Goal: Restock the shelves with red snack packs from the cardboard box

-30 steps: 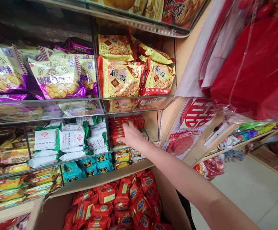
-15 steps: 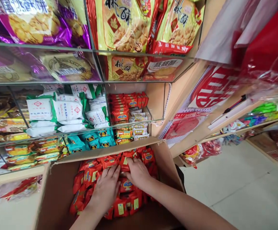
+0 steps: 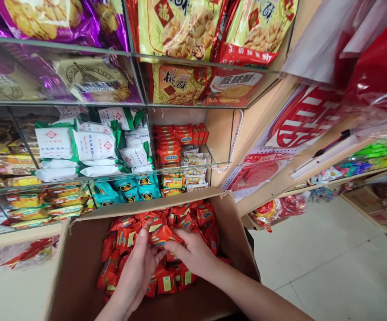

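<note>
Several red snack packets (image 3: 124,238) lie heaped inside an open cardboard box (image 3: 79,263). My right hand (image 3: 195,252) reaches in from the right, its thumb and fingers closed on one red packet (image 3: 163,235) just above the heap. Beside it, my left hand (image 3: 139,265) is turned palm inward, thumb raised and fingers apart, cupped around the near left end of that packet. Whether the left fingers touch it is hard to see. Part of the packet is hidden behind the right fingers.
A glass-fronted shelf beyond the box holds red packets (image 3: 167,154), white-and-green packets (image 3: 93,145) and teal packets (image 3: 126,191). Large biscuit bags (image 3: 183,26) sit higher up. Plastic bags (image 3: 376,67) hang at the upper right, above a tiled floor (image 3: 313,263).
Both hands lay palm down on the heap; the right hand has since lifted a red packet. My left hand has turned over toward it. The view has shifted slightly.
</note>
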A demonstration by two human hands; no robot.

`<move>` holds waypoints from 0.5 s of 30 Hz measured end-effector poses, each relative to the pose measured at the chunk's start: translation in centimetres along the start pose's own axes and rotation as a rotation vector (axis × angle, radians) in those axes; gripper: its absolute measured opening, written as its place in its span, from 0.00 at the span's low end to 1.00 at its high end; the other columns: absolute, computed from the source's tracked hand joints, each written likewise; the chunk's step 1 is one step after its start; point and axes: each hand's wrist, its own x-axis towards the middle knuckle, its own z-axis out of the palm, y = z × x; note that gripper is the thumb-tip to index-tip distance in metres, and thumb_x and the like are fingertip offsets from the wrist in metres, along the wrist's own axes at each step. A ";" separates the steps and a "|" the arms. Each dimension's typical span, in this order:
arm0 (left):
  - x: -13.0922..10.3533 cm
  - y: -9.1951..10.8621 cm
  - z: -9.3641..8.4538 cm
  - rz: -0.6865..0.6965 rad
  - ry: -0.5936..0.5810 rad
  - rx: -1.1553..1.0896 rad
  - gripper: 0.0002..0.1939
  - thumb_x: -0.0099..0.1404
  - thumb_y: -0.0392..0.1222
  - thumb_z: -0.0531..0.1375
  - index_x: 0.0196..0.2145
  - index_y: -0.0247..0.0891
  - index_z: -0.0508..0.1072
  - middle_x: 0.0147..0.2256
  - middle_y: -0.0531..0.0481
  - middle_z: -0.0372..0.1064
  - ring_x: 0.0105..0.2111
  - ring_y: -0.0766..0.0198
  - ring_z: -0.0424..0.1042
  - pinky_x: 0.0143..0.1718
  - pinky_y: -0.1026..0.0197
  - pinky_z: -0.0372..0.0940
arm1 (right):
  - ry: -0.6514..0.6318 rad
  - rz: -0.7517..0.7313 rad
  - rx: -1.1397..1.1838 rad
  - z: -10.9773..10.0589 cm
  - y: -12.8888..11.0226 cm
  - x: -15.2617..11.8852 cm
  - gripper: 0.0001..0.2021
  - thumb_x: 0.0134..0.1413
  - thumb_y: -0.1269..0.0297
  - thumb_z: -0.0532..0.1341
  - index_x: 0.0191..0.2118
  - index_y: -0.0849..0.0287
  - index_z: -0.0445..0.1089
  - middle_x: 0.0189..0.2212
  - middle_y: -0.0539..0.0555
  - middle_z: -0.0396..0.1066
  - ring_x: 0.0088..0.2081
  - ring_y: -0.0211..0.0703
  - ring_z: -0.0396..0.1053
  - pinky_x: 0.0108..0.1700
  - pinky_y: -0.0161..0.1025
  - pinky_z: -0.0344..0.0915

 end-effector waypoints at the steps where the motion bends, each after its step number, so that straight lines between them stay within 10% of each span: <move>1: -0.3 0.3 0.4 0.020 -0.001 -0.054 0.28 0.58 0.58 0.51 0.54 0.47 0.56 0.45 0.48 0.69 0.39 0.58 0.71 0.36 0.54 0.68 | 0.018 0.005 0.071 0.0 -0.5 -0.3 0.14 0.58 0.58 0.51 0.45 0.55 0.68 0.41 0.52 0.70 0.43 0.41 0.67 0.44 0.36 0.62; 10: -1.7 1.0 1.9 0.211 0.121 0.104 0.16 0.48 0.53 0.63 0.28 0.39 0.67 0.22 0.61 0.64 0.14 0.75 0.58 0.13 0.70 0.58 | 0.330 0.116 0.213 0.3 -1.1 0.3 0.16 0.56 0.54 0.50 0.24 0.60 0.61 0.21 0.48 0.61 0.26 0.35 0.59 0.28 0.31 0.58; 15: -2.4 1.8 2.3 0.365 0.279 0.340 0.20 0.55 0.57 0.55 0.33 0.37 0.72 0.26 0.52 0.71 0.25 0.65 0.67 0.26 0.65 0.63 | 0.403 0.158 0.236 0.5 -1.8 0.0 0.18 0.58 0.54 0.47 0.22 0.59 0.57 0.20 0.48 0.57 0.23 0.35 0.57 0.26 0.32 0.55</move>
